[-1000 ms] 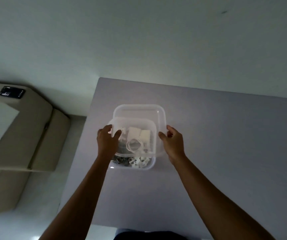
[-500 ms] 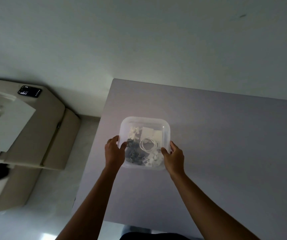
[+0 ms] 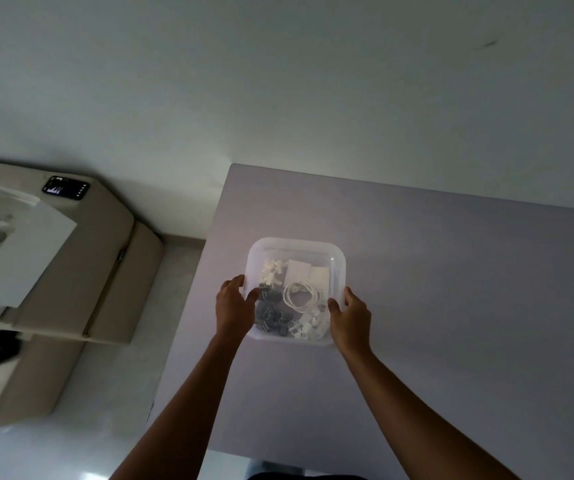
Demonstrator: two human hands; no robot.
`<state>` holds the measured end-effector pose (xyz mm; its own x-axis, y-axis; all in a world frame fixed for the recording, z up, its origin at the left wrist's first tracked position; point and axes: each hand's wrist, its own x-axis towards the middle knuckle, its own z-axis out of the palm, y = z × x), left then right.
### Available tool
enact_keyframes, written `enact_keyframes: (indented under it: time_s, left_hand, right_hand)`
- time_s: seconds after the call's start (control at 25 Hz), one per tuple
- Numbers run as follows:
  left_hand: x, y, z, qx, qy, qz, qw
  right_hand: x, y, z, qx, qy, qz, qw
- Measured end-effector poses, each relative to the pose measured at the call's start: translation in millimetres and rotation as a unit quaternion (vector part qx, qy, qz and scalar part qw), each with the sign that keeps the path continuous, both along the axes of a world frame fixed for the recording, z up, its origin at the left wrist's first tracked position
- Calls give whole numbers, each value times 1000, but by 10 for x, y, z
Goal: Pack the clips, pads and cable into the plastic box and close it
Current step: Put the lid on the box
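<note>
Grey table beside a pale wall and beige sofa.

The scene is showing dim and grey-toned, with the brightest patch glowing on the wall just beyond the far left corner of the table and fading toward the wall's upper edge. To the left of the table, the sofa is smearing with motion blur and bending under wide-angle distortion. Near the table's middle, the clear plastic box is catching soft light and staying fairly sharp, though noise is softening fine detail.
</note>
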<state>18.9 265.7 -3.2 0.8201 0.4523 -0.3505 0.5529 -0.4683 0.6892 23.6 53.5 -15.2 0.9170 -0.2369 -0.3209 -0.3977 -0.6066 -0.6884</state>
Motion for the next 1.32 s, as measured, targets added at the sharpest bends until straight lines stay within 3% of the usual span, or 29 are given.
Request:
enact_keyframes:
  time_s: [0.48,1.04,1.32]
  left_hand:
    - [141,-231,-60,10,9,-17,1000]
    - [1303,-3193,34,5,-24,-214,977]
    - [1675,-4062,-26,22,-12,-196,980]
  right_hand:
    - [146,-289,4,10,3,-1,1000]
    - [802,-3270,165,-41,-13,-160,986]
    - [1202,-4158,203,-44,-22,-123,991]
